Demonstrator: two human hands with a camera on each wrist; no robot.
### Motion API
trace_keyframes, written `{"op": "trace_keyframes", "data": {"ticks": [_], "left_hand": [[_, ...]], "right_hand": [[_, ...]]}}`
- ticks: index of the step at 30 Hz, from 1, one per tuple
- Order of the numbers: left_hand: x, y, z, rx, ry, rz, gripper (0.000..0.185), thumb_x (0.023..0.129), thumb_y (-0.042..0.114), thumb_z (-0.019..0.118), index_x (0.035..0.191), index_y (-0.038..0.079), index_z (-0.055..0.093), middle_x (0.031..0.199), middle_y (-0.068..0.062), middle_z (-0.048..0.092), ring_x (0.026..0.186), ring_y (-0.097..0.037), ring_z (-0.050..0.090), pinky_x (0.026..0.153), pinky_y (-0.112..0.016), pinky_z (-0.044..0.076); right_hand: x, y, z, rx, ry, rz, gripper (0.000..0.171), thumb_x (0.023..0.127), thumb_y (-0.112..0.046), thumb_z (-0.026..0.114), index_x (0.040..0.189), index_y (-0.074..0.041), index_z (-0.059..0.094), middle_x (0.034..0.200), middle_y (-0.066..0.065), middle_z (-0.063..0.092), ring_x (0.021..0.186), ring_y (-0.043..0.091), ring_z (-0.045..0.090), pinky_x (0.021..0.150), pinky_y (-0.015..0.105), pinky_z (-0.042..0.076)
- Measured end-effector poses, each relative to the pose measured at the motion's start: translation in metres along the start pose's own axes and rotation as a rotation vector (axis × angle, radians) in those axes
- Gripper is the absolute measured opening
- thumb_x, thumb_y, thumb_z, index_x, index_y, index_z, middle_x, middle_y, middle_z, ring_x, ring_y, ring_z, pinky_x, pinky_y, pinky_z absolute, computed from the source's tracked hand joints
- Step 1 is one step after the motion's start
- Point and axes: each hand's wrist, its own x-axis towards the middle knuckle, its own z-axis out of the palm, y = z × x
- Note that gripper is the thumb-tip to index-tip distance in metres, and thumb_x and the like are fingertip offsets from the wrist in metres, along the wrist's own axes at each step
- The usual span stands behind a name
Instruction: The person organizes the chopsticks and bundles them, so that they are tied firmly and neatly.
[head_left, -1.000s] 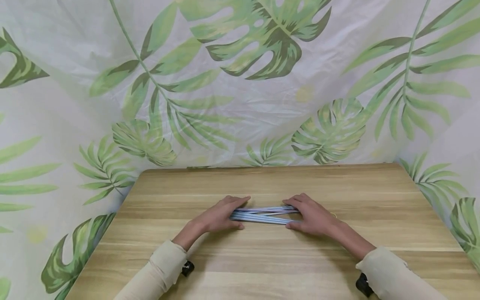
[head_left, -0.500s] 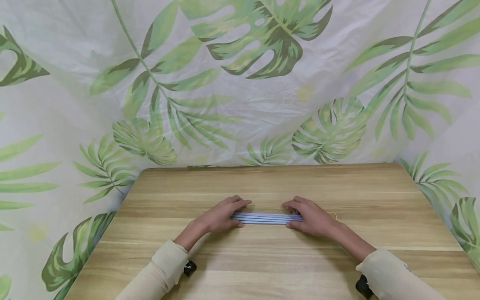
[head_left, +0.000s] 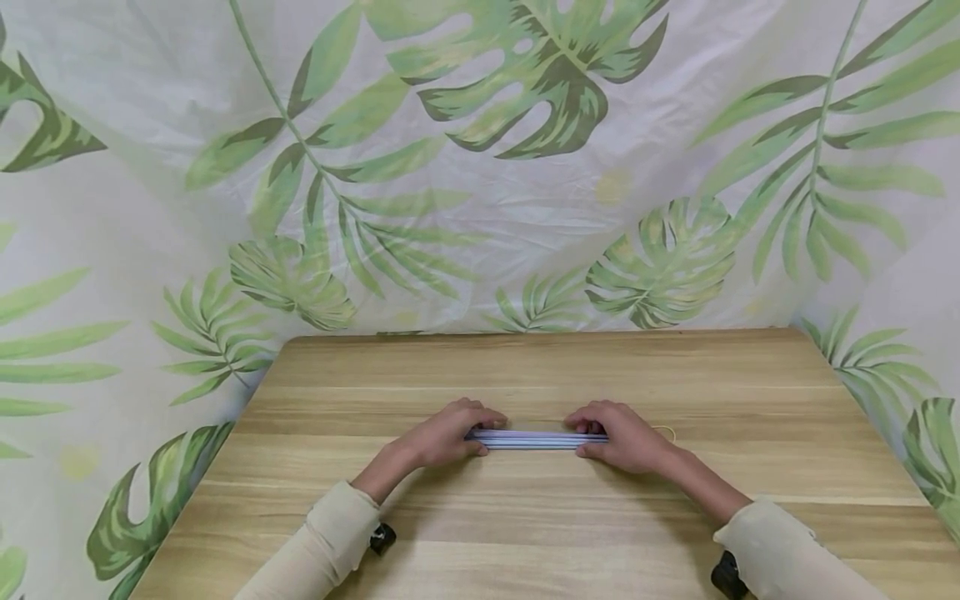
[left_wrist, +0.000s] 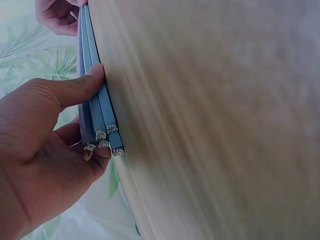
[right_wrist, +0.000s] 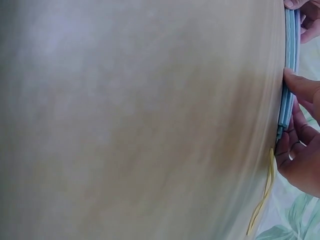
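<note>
Light wooden table [head_left: 540,517] w/ pale grain stripes sat in front of a white cloth backdrop w/ green palm-leaf print [head_left: 480,167], which wrapped both sides. Thin yellow rubber band [head_left: 666,431] lay on the wood just beside my right hand [head_left: 622,439]. Both forearms in cream sleeves [head_left: 330,542] reached in toward centre. My left hand [head_left: 442,435] pinched one end of the bundle of slim blue flat sticks [head_left: 534,439], thumb on the near side, fingers curled over the far side; right hand gripped the other end likewise. Bundle lay flat mid-table, sticks pressed together.
</note>
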Motion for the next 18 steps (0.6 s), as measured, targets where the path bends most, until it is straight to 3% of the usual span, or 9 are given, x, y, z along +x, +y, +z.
{"op": "trace_keyframes", "data": {"ticks": [9,18], "left_hand": [[0.0009,0.0032,0.0020,0.000,-0.007,-0.047,0.046,0.096,0.012,0.081,0.140,0.010,0.070,0.123,-0.005,0.074,0.103,-0.012,0.064,0.089,-0.029,0.054],[0.0028,0.0031,0.0034,0.001,-0.004,-0.031,0.044,0.096,0.010,0.081,0.139,0.010,0.071,0.123,-0.004,0.076,0.101,-0.009,0.064,0.091,-0.028,0.055]], "right_hand": [[0.0000,-0.0007,0.0008,-0.002,-0.012,0.025,0.023,0.093,-0.015,0.085,0.115,-0.013,0.082,0.099,-0.005,0.073,0.081,0.005,0.055,0.072,0.022,0.045],[-0.0015,-0.0039,-0.0034,0.083,0.005,0.076,0.021,0.091,-0.014,0.086,0.112,-0.012,0.083,0.100,-0.002,0.076,0.079,0.002,0.055,0.071,0.022,0.046]]}}
